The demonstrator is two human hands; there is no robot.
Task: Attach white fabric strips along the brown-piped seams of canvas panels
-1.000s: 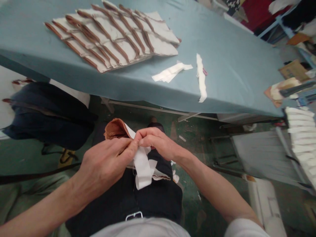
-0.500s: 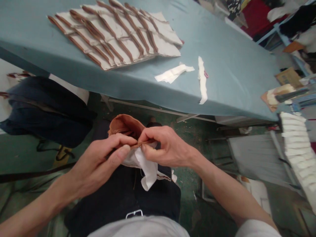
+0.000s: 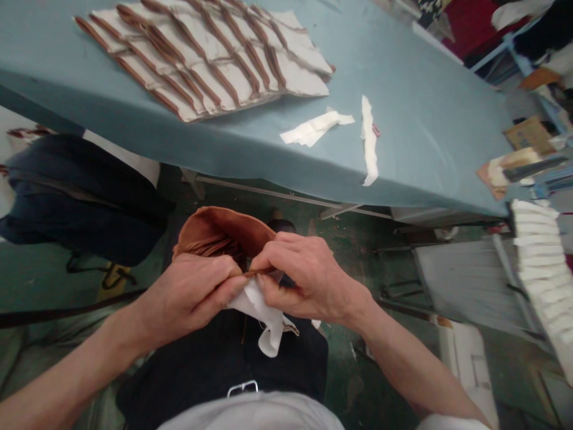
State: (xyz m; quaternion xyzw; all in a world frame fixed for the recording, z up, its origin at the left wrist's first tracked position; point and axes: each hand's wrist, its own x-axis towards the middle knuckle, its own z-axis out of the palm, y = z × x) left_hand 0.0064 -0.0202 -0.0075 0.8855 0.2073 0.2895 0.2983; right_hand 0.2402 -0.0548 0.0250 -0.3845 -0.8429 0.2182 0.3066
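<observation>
Above my lap I hold a brown leather-like piece (image 3: 250, 222) with a curved upper part and gathered folds inside it. My left hand (image 3: 203, 292) pinches its near edge between thumb and fingers. Close beside it, my right hand (image 3: 299, 275) pinches the same edge, and the two sets of fingertips nearly meet. From under the fingertips a white strip (image 3: 268, 334) of cloth or paper hangs down, curling at its lower end. The exact spot between the fingertips is partly hidden.
A table with a blue-green cover (image 3: 425, 137) stands ahead. On it lie overlapping white pieces with brown edges (image 3: 215, 65) and two white scraps (image 3: 317, 127). Dark cloth (image 3: 85, 197) hangs at left. A stack of white folded pieces (image 3: 541, 257) is at right.
The brown piece's curved part has opened wider and spread left and right. My hands have shifted slightly down, still pinching the edge. The view has moved a little.
</observation>
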